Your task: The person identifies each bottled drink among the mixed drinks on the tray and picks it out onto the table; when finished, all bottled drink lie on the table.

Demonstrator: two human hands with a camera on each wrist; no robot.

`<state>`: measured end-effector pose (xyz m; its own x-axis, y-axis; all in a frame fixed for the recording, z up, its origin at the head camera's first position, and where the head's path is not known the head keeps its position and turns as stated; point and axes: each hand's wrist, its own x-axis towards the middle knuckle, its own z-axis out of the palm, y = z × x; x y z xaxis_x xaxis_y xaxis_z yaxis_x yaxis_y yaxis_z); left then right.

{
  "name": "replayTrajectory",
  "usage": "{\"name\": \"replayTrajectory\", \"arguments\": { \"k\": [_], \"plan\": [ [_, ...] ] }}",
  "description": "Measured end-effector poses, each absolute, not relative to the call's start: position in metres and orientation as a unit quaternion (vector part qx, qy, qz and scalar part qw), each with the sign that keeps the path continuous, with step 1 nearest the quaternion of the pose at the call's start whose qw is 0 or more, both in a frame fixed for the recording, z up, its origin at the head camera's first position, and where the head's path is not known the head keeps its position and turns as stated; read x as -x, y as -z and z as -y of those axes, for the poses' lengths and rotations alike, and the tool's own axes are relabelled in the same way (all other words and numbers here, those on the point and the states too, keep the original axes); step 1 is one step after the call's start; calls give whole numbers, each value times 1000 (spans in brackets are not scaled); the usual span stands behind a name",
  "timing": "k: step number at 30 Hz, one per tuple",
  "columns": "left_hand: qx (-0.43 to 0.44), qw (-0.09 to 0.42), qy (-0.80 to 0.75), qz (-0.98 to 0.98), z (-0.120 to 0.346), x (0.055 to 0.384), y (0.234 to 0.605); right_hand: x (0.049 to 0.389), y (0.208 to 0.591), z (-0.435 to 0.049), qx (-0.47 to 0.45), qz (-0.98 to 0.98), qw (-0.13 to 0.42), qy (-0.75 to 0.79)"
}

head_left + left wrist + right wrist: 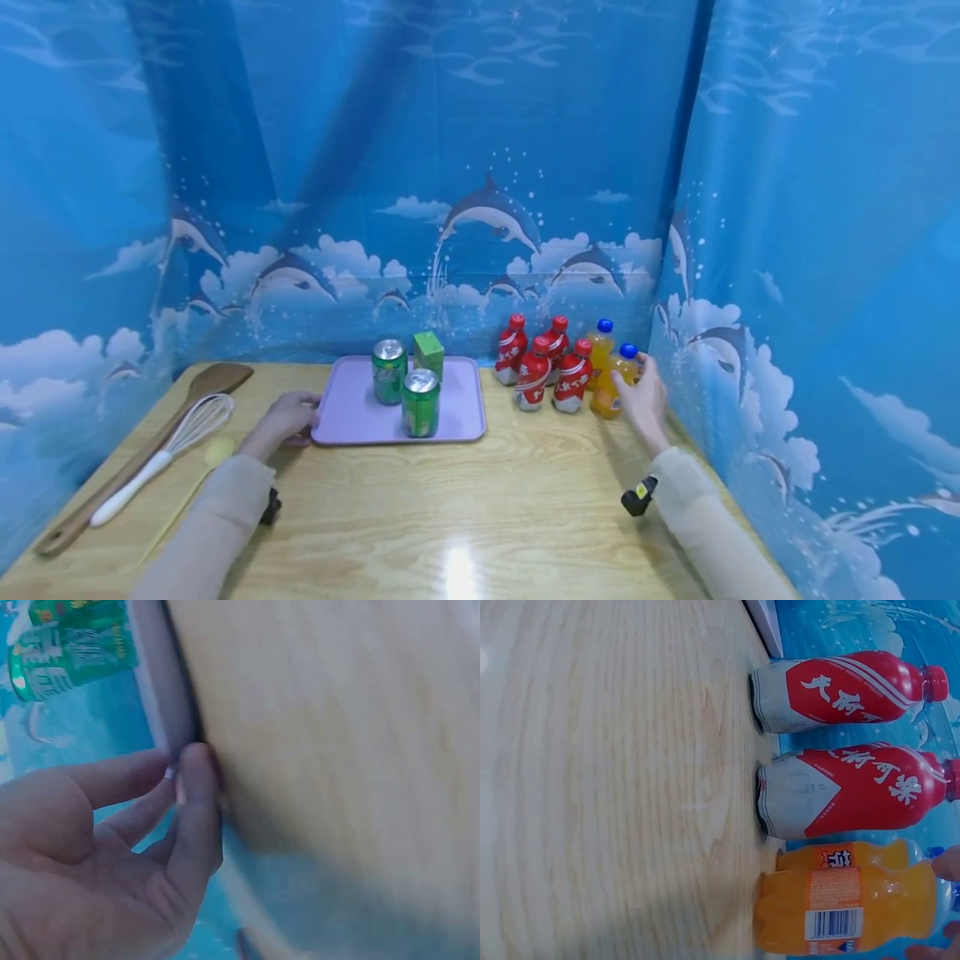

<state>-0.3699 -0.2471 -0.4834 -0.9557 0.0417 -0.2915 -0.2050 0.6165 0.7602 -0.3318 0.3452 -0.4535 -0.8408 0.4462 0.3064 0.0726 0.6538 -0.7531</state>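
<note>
At the left corner of a lilac tray [348, 417], my left hand [288, 419] pinches the rim between thumb and fingers; the left wrist view shows the fingertips [196, 769] on that edge. On the tray stand two green drink cans [389, 372] [421, 404] and a green carton [428, 354]. My right hand [643, 398] holds the nearer orange soda bottle [606, 398] around its upper part, thumb in front; the bottle stands upright on the table. A second orange soda bottle [600, 346] is right behind it. Several red-labelled bottles [533, 375] stand just left of these.
Along the table's left side lie a wooden spatula [150, 446], a white-handled whisk [161, 458] and a pale yellow spoon [217, 452]. A blue dolphin-print curtain [480, 167] closes off the back and both sides of the wooden table [480, 508].
</note>
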Motion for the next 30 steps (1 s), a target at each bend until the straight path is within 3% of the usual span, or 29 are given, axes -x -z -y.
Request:
{"name": "replayTrajectory", "arguments": {
  "k": [7,12,21,30],
  "plan": [
    [-97,-53,-228,-967,220,347,426,314,427,-330,71,924,245,-286],
    [-131,-117,-90,-980,175,316,385,295,403,-296,0,970,191,-151],
    [-147,-108,-60,-981,129,277,385,270,409,-226,-18,991,101,-81],
    [-144,-94,-78,-982,126,265,390,259,404,-194,-52,991,98,-81]
  ]
}}
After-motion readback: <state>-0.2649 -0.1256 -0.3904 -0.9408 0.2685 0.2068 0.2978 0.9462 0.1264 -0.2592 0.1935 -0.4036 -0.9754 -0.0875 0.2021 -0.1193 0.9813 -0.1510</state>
